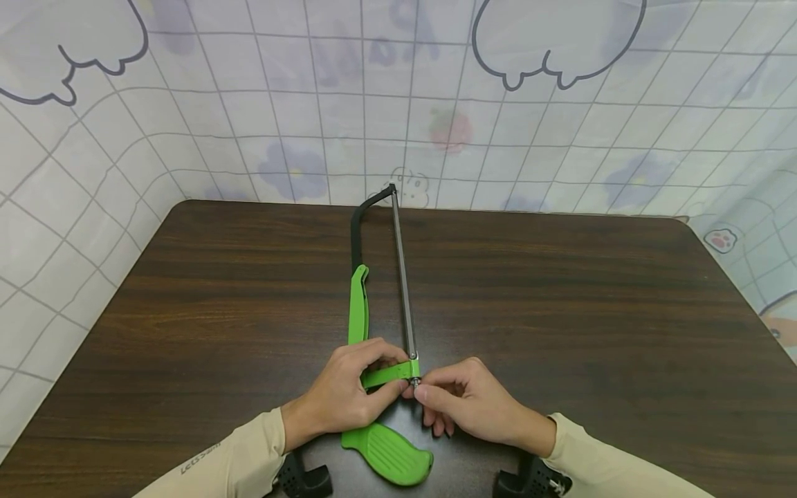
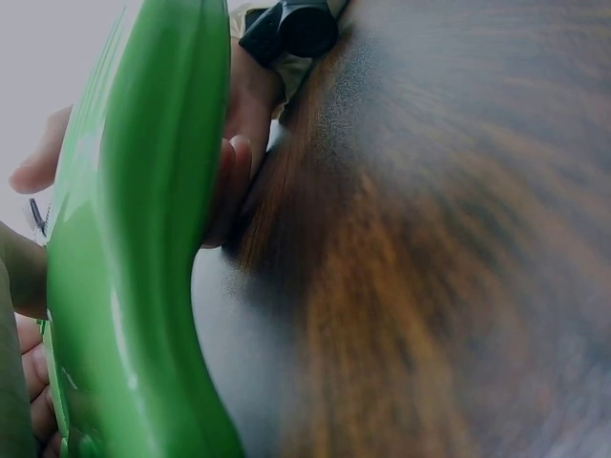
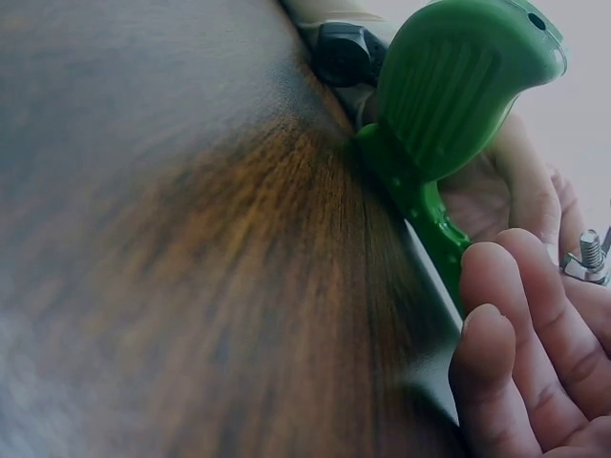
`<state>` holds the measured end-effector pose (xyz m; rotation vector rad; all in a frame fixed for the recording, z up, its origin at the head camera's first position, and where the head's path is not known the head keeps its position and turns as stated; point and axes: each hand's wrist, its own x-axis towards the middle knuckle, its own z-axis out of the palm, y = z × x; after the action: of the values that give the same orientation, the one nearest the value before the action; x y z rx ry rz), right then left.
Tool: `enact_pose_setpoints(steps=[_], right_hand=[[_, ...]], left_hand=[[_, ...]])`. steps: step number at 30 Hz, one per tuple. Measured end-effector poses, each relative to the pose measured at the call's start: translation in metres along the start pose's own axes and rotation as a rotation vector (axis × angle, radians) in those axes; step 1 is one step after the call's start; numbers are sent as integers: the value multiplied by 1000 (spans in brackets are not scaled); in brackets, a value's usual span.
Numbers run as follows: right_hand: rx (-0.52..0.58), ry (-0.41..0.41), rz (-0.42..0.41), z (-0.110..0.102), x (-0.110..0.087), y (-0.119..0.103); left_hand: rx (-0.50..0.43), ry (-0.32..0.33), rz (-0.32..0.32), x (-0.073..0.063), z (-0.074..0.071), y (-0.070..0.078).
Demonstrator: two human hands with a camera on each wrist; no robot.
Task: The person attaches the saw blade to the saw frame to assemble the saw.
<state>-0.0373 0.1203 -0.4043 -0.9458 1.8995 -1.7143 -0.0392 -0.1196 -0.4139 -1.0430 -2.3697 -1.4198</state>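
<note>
A hacksaw with a black front bow and green frame lies on the table, its handle [image 1: 389, 453] toward me and its grey blade [image 1: 401, 277] pointing away. My left hand [image 1: 351, 387] grips the green lower arm [image 1: 387, 374] of the frame, thumb on the near side, fingers on the far side. At the blade's near end, my right hand [image 1: 467, 401] pinches the small metal wing nut [image 1: 416, 382] between thumb and index finger. The right wrist view shows the threaded bolt end [image 3: 590, 250] standing out of it; the other right fingers [image 3: 492, 286] curl loosely below.
The dark wood-grain table [image 1: 560, 297] spreads out on both sides of the saw. Behind it hangs a white checked cloth [image 1: 373, 104] with cloud and flower prints. Black wrist devices [image 1: 535, 477] sit under both forearms.
</note>
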Motion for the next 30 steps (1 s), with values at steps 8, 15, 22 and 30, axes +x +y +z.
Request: enact_pose_setpoints(steps=[8,15,22,30], right_hand=[[-18,20,1,0,0,-1],[-27,18,-4,0,1,-1],[-21,18,10,0,1,-2],[3,24,36,-1,-1,-3]], left_hand=[[-1,-4,-20,0,-1,1],[0,-2,-12,0,0,0],[-3,-3,-20,0,0,1],[-1,5,1,-1,1,-1]])
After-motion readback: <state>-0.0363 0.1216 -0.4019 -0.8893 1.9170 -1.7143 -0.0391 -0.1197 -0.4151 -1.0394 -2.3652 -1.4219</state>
